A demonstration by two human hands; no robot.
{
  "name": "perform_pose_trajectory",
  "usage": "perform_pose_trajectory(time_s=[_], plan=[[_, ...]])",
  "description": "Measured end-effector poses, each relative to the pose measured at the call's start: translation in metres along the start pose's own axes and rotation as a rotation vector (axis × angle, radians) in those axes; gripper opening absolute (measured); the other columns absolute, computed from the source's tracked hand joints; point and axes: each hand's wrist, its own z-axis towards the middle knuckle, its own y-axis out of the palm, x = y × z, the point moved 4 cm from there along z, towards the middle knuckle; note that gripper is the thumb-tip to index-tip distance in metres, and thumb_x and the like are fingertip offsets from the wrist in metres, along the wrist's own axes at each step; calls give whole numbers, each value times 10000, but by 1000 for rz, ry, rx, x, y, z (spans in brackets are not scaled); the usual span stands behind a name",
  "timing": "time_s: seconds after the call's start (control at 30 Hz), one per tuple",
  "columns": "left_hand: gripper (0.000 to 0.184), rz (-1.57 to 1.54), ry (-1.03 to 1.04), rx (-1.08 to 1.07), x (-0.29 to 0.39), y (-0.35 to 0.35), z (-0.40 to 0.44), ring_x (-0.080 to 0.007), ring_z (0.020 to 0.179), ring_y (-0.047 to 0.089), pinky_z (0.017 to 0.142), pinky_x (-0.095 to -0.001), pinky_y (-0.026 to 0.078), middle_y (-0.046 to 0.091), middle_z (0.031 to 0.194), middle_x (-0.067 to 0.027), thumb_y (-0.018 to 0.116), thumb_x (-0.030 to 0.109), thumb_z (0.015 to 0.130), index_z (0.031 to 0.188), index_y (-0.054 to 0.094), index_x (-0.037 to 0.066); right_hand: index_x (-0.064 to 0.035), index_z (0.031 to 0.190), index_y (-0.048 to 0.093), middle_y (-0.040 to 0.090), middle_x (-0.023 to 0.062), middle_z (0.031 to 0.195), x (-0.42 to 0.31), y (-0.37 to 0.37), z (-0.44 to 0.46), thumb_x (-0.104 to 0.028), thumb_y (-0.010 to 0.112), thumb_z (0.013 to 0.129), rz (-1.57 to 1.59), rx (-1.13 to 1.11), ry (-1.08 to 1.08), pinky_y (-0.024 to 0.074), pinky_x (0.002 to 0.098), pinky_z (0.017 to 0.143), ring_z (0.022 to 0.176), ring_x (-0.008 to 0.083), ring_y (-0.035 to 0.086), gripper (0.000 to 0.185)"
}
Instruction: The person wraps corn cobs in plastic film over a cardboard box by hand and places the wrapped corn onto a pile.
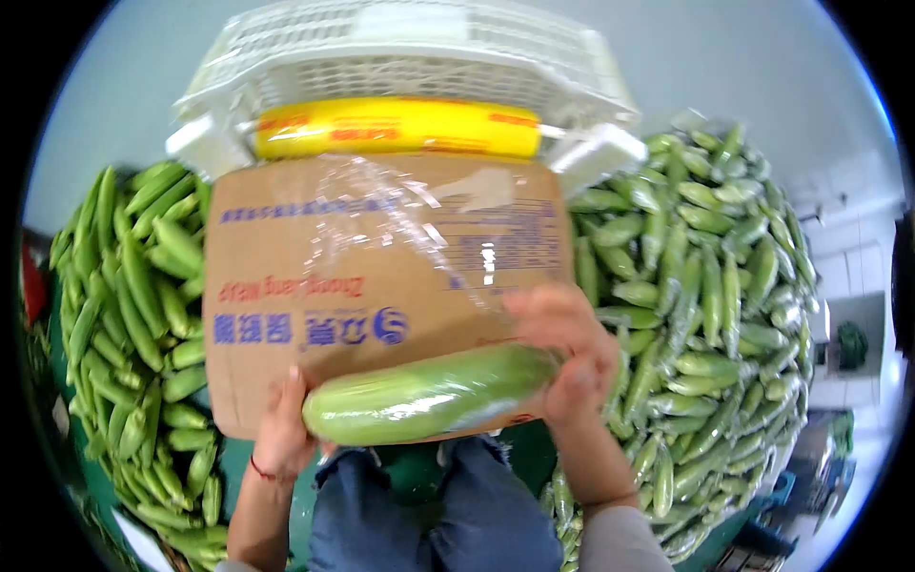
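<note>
A long green gourd (429, 393) in shiny clear film lies crosswise over the near edge of a cardboard box, tilted slightly up to the right. At its left end my left hand (290, 416) grips it, thumb up and fingers partly hidden beneath. My right hand (572, 357) is closed about the other end, its fingers smeared by motion. Beyond them a yellow roll of cling film (396, 129) is held on a rod. A wrinkled sheet of clear film (381, 214) stretches from it over the cardboard box (257, 276).
A white plastic crate (419, 48) stands behind the box and supports the roll. Unwrapped green gourds (143, 286) are heaped on the left. To the right rises a pile of film-wrapped gourds (705, 305). My knees (434, 515) are below the box.
</note>
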Motion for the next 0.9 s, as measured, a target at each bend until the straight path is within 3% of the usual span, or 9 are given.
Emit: perform_pose_trajectory(time_s=[0.07,0.13,0.27,0.3,0.43,0.67,0.77,0.87,0.9], plan=[[616,47,-302,-19,-28,7,-15,-190,387,536,324,-287,434,611,629,-107,235,530,1020,947,565,15,-98,1281,484,590,84,681,18,23,-5,-187,553,961,891,378,142,516,395,621,558,221,569,339],[789,280,-182,-214,-40,14,-30,-214,608,641,543,-317,543,666,853,-150,263,656,957,1242,499,-41,-135,1292,429,495,37,606,13,18,4,-223,422,1020,935,286,113,496,384,583,530,202,540,286],[798,770,554,-383,-8,34,-29,-327,1021,592,886,-396,478,560,1209,-206,648,523,848,1391,384,1,-142,1229,409,439,-1,585,18,1,11,-251,365,1049,990,478,304,482,378,563,523,185,527,215],[833,955,803,-448,11,60,-30,-350,1072,568,928,-405,456,531,1256,-215,719,483,814,1407,369,16,-127,1256,393,560,75,746,29,-4,7,-176,517,983,1252,599,213,528,425,624,617,197,588,303],[813,1126,793,-496,33,155,4,-379,1047,571,854,-409,481,516,1276,-199,768,338,770,1433,372,85,-108,1372,324,539,164,1194,32,34,-45,-273,547,954,885,597,329,494,435,951,1126,290,571,502],[609,1506,1135,-477,20,173,12,-343,1151,538,931,-440,447,492,1328,-161,735,236,769,1335,530,143,-21,1123,534,606,134,941,131,-157,-59,-383,449,977,587,926,846,530,376,641,810,241,609,399],[618,1592,1107,-274,12,115,16,-387,1235,463,1010,-485,387,436,1389,-196,746,198,749,1325,539,115,-13,1244,565,617,121,1136,187,-295,-49,-359,545,955,-206,1000,632,453,366,924,1035,238,586,452],[660,1707,1033,123,29,52,14,-404,1269,433,1032,-493,372,403,1421,-210,766,154,721,1332,524,96,12,1313,543,570,139,1308,153,-236,-16,-266,530,981,-708,692,361,365,358,1054,1211,243,518,434],[689,1644,948,228,32,24,20,-410,1294,408,1044,-486,372,374,1445,-220,775,124,704,1339,511,97,-5,1271,568,599,137,1243,119,-180,10,-232,594,937,-631,517,772,385,364,1026,1188,257,538,405]])
